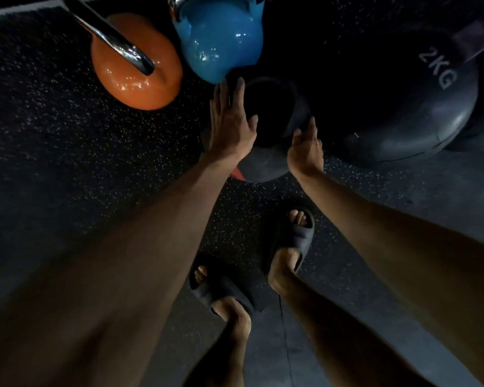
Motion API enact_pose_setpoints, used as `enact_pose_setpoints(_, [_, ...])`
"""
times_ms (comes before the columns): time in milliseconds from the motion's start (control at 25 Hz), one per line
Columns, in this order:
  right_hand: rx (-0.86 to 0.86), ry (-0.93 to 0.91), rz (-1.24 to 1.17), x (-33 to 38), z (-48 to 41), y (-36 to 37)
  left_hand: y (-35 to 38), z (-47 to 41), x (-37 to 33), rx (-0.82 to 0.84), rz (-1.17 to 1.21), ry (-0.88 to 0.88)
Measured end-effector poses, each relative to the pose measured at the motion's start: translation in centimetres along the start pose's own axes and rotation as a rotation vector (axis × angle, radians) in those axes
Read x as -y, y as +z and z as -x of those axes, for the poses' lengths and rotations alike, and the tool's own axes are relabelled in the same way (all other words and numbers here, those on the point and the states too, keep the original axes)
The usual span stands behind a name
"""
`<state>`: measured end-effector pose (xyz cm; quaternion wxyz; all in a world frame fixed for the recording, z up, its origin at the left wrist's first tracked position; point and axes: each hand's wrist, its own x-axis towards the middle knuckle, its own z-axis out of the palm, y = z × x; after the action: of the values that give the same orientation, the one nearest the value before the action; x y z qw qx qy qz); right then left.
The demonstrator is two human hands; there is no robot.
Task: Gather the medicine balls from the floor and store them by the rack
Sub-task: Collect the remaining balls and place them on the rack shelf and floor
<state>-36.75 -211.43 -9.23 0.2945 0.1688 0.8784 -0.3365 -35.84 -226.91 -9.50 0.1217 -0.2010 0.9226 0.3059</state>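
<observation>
- My left hand (pixel 232 124) presses flat on the left side of the dark medicine ball (pixel 271 113), fingers straight and close together.
- My right hand (pixel 305 149) lies against its right side, thumb up. My other fingers are hidden, so I cannot tell how they lie.
- The ball is between my hands, touching the blue kettlebell (pixel 221 43), beside the 2KG ball (pixel 419 107).
- The orange kettlebell (pixel 137 76) stands left.

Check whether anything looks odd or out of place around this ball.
One thing: a red sliver pokes out beneath the dark ball held between the left hand and right hand; too dim to identify. Nothing looks spilled or damaged.
</observation>
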Motion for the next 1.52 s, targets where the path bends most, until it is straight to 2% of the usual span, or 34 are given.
enact_pose_setpoints(80, [0.056, -0.076, 0.075, -0.4, 0.1, -0.5, 0.1, 1.0, 0.1, 0.035, -0.006, -0.066])
enact_pose_setpoints(200, [0.121, -0.007, 0.108, -0.7, 1.9, -0.6, -1.1, 3.3, 1.0, 0.147, -0.004, -0.074])
enact_pose_setpoints(280, [0.174, -0.005, 0.194, -0.1, 4.2, -0.9, -2.6, 5.2, 1.0, 0.240, 0.006, -0.154])
enact_pose_setpoints(400, [0.334, -0.172, 0.421, 2.8, 9.8, -3.5, -6.9, 10.6, -0.4, 0.325, 0.104, -0.310])
enact_pose_setpoints(560, [0.542, -0.417, 0.868, 8.1, 19.9, -7.5, -15.9, 22.3, -4.8, 0.315, 0.062, -0.504])
enact_pose_setpoints(720, [0.607, -0.766, 1.143, 12.3, 31.8, -11.5, -22.6, 37.1, -7.9, 0.232, 0.123, -0.661])
enact_pose_setpoints(840, [0.739, -0.902, 1.278, 12.5, 41.5, -13.8, -24.4, 49.6, -9.4, 0.119, 0.249, -0.855])
enact_pose_setpoints(960, [0.846, -1.004, 1.464, 10.2, 50.4, -14.5, -23.8, 60.7, -11.2, 0.075, 0.322, -0.982])
enact_pose_setpoints(1080, [0.941, -1.195, 1.621, 5.6, 60.6, -14.4, -21.2, 72.7, -13.3, 0.010, 0.407, -1.061])
enact_pose_setpoints(1320, [1.017, -1.530, 1.909, -8.1, 78.7, -14.2, -12.4, 95.1, -19.6, -0.287, 0.640, -1.257])
enact_pose_setpoints(1520, [1.101, -1.756, 2.024, -19.7, 91.6, -14.3, -4.1, 110.4, -24.5, -0.448, 0.801, -1.533])
